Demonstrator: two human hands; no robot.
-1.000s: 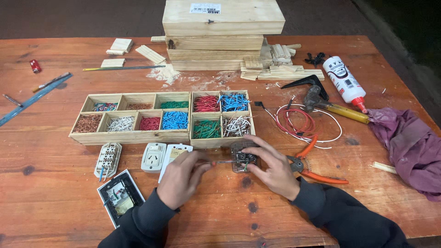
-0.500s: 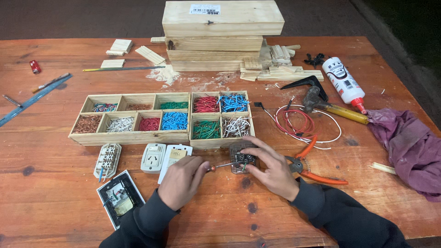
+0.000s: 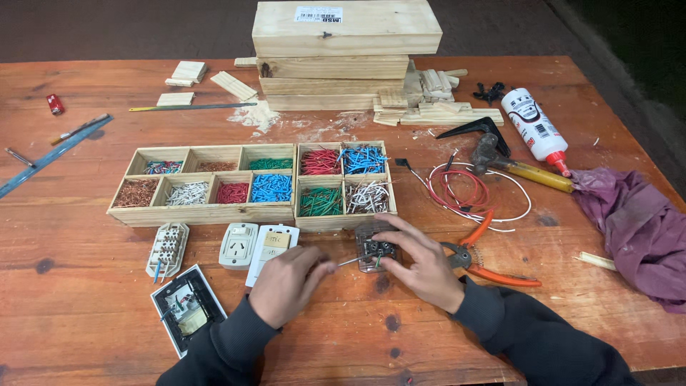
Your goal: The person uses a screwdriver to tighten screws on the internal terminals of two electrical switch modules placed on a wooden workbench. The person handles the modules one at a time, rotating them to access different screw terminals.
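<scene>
Two wooden trays point(image 3: 214, 213) sit side by side on the worktop point(image 3: 86, 164), twelve compartments in all, holding sorted coloured wire pieces. The right hand point(image 3: 421, 261) grips a small switch module point(image 3: 376, 248) just below the trays, and the left hand point(image 3: 289, 284) pinches a thin screwdriver point(image 3: 350, 261) whose tip meets it. Nothing has visibly shifted since the earlier frames.

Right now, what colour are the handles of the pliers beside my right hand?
Orange. The pliers lie on the table by the right hand, clearest in the head view.
</scene>
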